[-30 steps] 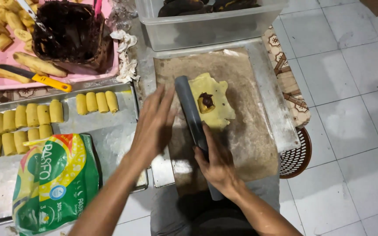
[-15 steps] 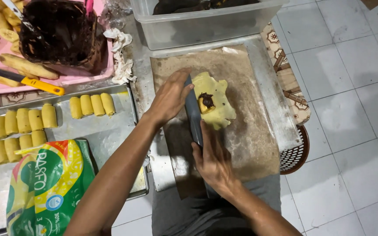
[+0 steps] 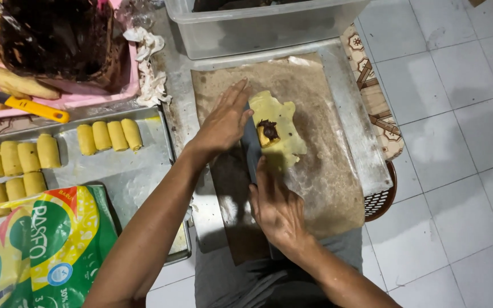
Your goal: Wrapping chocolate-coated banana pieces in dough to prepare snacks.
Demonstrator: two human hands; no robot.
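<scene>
Dough sheet point(image 3: 278, 134) on board point(image 3: 326, 188), filling piece point(image 3: 267, 133) on it; tray point(image 3: 126, 171) at 9 o'clock, tub point(image 3: 246, 28) at 12.

Rolled yellow pastries point(image 3: 108, 136) sit in rows on a metal tray point(image 3: 126, 171). A green-yellow bag point(image 3: 47, 245) overlaps it. Clear plastic tub point(image 3: 258, 25) above; yellow-handled knife point(image 3: 27, 104) upper left.

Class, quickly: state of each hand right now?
Left hand: open, flat on the dark roller.
Right hand: open, palm pressing the same roller beside the dough sheet.
</scene>
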